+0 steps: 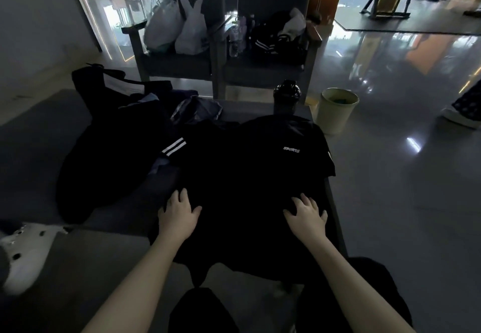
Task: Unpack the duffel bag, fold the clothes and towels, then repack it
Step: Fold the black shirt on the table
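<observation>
A black T-shirt (250, 176) with a white "SPORTS" logo lies spread flat on the grey bench (39, 150), its hem hanging over the near edge. My left hand (178, 214) rests palm down on the shirt's lower left part, fingers apart. My right hand (307, 214) presses flat on the lower right part, fingers spread. The black duffel bag (112, 137) lies open and slumped at the left. A dark garment with white stripes (173, 146) and a bluish crumpled cloth (197, 110) lie between bag and shirt.
A black bottle (286, 98) stands at the bench's far end. A pale waste bin (337, 109) sits on the glossy floor to the right. Two dark chairs (182, 64) behind hold white plastic bags (179, 25) and clothes. A white shoe (23, 252) is at the lower left.
</observation>
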`<state>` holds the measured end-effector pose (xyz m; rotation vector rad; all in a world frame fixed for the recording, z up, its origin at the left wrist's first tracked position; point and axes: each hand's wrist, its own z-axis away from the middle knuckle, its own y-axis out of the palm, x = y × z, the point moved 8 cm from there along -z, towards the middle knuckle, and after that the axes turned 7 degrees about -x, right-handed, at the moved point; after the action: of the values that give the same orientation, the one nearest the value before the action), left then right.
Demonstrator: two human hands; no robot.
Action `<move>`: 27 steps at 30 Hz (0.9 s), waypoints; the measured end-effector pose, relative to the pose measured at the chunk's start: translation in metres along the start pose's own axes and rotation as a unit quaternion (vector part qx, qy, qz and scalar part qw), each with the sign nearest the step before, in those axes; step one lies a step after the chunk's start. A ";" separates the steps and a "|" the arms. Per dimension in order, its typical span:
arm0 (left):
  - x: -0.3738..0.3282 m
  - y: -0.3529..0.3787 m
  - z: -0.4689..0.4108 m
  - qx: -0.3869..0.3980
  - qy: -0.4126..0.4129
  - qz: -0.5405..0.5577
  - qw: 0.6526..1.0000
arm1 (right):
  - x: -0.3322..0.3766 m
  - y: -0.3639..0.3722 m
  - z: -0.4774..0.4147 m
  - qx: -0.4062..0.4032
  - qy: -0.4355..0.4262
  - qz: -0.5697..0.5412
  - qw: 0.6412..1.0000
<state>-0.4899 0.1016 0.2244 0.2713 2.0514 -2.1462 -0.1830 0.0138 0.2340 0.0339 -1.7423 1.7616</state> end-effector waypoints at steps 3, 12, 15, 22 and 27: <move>0.007 -0.009 0.016 -0.035 -0.032 -0.039 0.998 | -0.008 -0.002 0.011 0.000 0.019 0.000 1.000; 0.029 -0.014 0.039 -0.041 -0.151 -0.072 0.985 | -0.039 -0.022 0.041 -0.028 0.093 0.030 0.995; 0.044 -0.016 0.037 -0.044 -0.187 -0.075 0.979 | -0.049 -0.026 0.049 -0.064 0.131 0.069 0.987; 0.053 -0.016 0.023 -0.007 -0.206 -0.005 0.979 | -0.050 -0.035 0.051 -0.079 0.169 0.065 0.980; 0.037 -0.055 -0.007 -0.066 -0.176 0.260 0.947 | -0.028 -0.076 0.032 -0.212 0.087 -0.102 0.968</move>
<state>-0.5389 0.1116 0.2681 0.3372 1.6778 -1.6009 -0.1393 -0.0340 0.2921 -0.1167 -1.8744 1.1834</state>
